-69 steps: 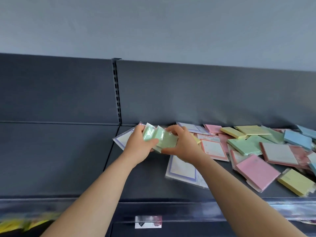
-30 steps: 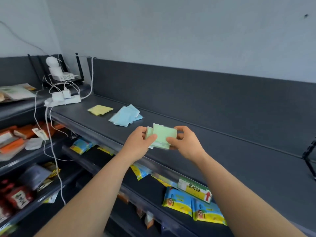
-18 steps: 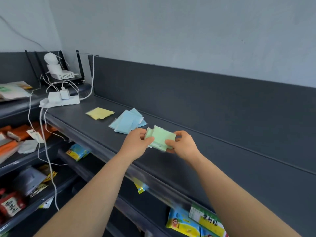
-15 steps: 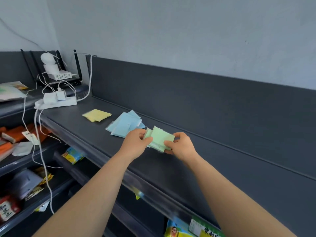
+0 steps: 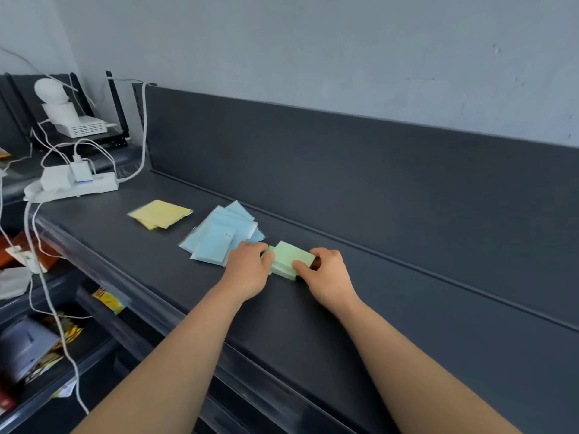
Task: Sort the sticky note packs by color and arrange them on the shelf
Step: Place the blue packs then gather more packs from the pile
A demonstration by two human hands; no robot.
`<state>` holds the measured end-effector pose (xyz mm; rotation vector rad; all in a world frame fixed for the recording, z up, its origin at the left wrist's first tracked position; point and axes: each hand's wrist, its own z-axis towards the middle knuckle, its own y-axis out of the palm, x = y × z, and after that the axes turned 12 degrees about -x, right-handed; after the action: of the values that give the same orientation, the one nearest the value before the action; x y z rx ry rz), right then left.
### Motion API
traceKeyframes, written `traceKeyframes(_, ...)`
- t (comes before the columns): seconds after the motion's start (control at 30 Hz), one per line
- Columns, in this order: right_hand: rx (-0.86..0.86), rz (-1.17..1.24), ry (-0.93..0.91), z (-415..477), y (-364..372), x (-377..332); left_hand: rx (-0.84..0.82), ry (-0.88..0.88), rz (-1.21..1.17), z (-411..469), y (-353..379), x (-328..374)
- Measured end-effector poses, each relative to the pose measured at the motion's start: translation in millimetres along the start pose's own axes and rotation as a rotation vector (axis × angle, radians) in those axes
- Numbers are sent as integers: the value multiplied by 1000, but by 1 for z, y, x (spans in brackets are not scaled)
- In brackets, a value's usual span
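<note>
A small stack of green sticky note packs point(image 5: 289, 259) lies low on the dark grey shelf point(image 5: 313, 324), held from both sides. My left hand point(image 5: 249, 270) grips its left edge and my right hand point(image 5: 326, 277) grips its right edge. Just left of the green stack lies a fanned pile of blue packs point(image 5: 222, 238). Further left sit yellow packs point(image 5: 160, 213). All packs are wrapped in clear plastic.
A white power strip point(image 5: 73, 184) with plugs and cables sits at the shelf's left end, with a white router point(image 5: 78, 125) behind it. Cables hang down over lower shelves holding snack packets point(image 5: 109, 300). The shelf's back panel point(image 5: 344, 183) rises behind the packs.
Both hands carried the green packs away from the mixed pile to this shelf section and lowered them onto the shelf beside the blue pile.
</note>
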<state>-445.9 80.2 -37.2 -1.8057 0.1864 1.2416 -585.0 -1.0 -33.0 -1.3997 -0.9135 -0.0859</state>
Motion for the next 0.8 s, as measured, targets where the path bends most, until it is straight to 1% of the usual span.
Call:
traceKeyframes(0.17,5,-42,21,-2,3,-5,-22,13,132,5,0,-5)
traceKeyframes(0.27,43,-34,33,-6,7,-9,-24,43,106,1,-4,-7)
traceKeyframes(0.33,74,-80,37,-13,8,-13,-37,79,84,-4,-9,-5)
traceKeyframes(0.43,136,-218,34,-28,7,-16,-47,160,139,-18,-18,0)
traceKeyframes(0.6,208,-461,44,-63,-8,-21,70,356,282,-42,-21,14)
traceKeyframes(0.7,261,-529,90,-92,-19,-20,89,468,309,-54,-13,27)
traceKeyframes(0.8,321,-563,159,-127,-31,-12,74,564,294,-69,4,44)
